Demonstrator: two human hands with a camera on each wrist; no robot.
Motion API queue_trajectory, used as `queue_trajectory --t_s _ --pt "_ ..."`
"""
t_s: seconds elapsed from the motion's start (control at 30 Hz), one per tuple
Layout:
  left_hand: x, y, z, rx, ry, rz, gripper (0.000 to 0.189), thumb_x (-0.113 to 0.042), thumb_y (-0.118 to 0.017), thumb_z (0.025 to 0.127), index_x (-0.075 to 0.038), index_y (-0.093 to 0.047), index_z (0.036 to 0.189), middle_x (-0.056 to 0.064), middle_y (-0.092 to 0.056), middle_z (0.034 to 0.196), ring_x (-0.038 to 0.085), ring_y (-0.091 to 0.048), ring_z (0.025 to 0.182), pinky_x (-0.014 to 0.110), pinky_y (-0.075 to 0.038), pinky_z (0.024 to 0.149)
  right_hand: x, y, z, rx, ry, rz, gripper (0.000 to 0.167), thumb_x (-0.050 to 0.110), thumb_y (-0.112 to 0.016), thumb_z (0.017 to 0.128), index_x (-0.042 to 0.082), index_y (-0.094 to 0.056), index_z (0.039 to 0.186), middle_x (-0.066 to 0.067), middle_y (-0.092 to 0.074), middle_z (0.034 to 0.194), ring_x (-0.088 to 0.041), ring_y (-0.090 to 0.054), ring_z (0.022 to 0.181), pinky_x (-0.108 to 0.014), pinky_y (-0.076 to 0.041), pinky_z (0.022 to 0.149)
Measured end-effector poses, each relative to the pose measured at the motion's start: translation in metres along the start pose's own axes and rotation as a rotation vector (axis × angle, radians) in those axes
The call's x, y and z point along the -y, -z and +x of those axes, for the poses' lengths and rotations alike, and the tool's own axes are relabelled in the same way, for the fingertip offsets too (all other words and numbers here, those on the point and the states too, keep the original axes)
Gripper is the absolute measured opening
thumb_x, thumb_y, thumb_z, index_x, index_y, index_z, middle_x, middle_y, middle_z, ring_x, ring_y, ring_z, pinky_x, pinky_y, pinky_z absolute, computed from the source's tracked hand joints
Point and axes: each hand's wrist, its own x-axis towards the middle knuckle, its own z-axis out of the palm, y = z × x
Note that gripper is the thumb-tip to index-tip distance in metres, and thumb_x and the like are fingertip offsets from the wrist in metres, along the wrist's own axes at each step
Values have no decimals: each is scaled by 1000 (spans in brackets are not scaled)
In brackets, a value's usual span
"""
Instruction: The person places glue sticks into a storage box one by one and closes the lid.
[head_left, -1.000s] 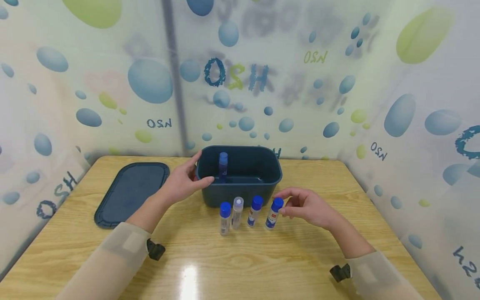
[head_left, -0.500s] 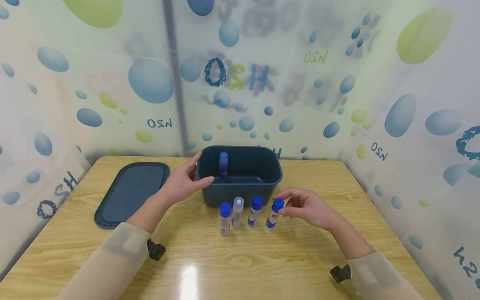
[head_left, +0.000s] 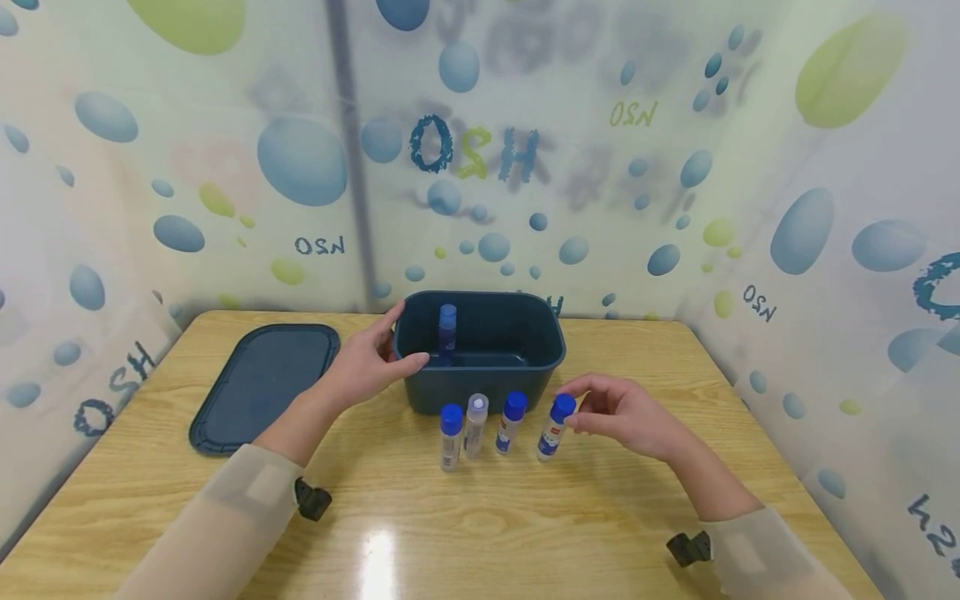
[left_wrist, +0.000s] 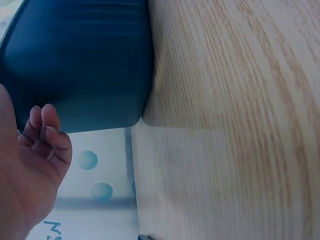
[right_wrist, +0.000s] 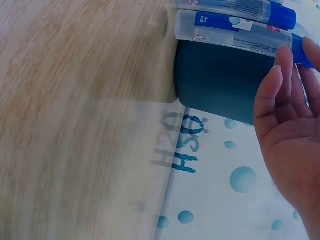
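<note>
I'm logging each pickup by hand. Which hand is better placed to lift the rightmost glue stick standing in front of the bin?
Right. The right hand already has fingertips at the rightmost glue stick cap, while the left hand rests on the bin far from it.

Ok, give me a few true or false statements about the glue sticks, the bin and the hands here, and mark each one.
1. The left hand rests on the bin. True.
2. The lid is on the bin. False: it lies flat on the table, left of the bin.
3. The right hand pinches the rightmost glue stick at its cap. True.
4. The bin holds nothing. False: one blue stick stands inside.
</note>
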Motion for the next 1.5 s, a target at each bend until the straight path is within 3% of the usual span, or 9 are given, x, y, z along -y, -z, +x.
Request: queue_trajectory --t_s 0.13,0.5,0.9,1.2,1.5 --pt "0 0 0 -2 6 1 101 -47 -81 100 -18 -23 178 6 -55 83 23 -55 77 34 -45 65 4 2 -2 -8 20 10 32 10 -78 102 6 -72 134 -17 -75 104 -21 -70 84 -28 -61 74" --pt "0 0 0 0 10 -4 101 -47 -81 100 -20 -22 178 6 -55 83 24 -55 77 34 -45 65 17 8 -7 -60 107 -15 29 6 -76 102 7 -73 132 -9 -73 97 -23 -66 78 -28 -58 66" --pt "-3 2 -2 11 15 -15 100 -45 -80 101 -17 -21 178 6 -53 82 23 -53 77 35 -44 65 41 12 -6 -152 229 9 26 -3 -72 102 0 -70 128 4 -72 97 -19 -63 79 -27 -56 68" --pt "-3 2 -2 14 14 -11 100 -46 -79 101 -18 -21 178 5 -53 82 23 -53 76 35 -43 65 61 17 3 -200 286 52 26 -5 -71 102 -4 -69 128 6 -74 101 -17 -64 81 -24 -57 70" --pt "-4 1 -1 15 8 -7 100 -46 -79 101 -18 -21 178 5 -54 83 22 -53 77 35 -43 65 82 29 22 -245 351 96 27 -6 -72 102 4 -73 127 2 -72 98 -16 -62 80 -23 -55 71"
